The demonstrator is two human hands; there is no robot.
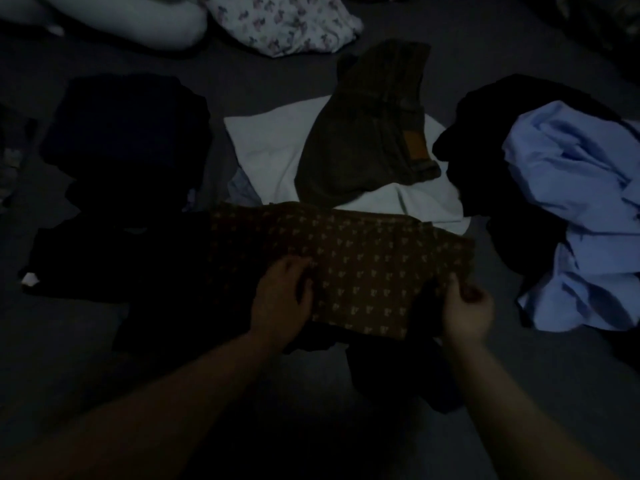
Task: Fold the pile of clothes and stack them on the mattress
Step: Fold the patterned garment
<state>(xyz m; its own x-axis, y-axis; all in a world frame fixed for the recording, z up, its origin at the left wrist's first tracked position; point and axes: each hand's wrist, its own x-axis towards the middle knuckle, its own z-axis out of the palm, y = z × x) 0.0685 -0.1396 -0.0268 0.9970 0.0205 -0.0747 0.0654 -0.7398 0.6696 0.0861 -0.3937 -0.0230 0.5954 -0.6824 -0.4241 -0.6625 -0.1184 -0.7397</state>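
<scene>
A brown garment with a small pale print [363, 268] lies spread across the dim grey mattress [540, 375] in front of me. My left hand [282, 301] grips its near left part, fingers curled into the cloth. My right hand [467, 306] pinches its near right edge. Behind it lie dark green jeans [370, 133] on a white cloth [270, 147]. A crumpled light blue shirt [581, 216] sits on dark clothes at the right. A black pile [128, 133] sits at the left.
A floral white cloth [287, 22] and a pale rounded pillow [114, 19] lie at the far edge. More black cloth [398, 375] lies under my hands. The scene is very dark, so black garments are hard to tell apart.
</scene>
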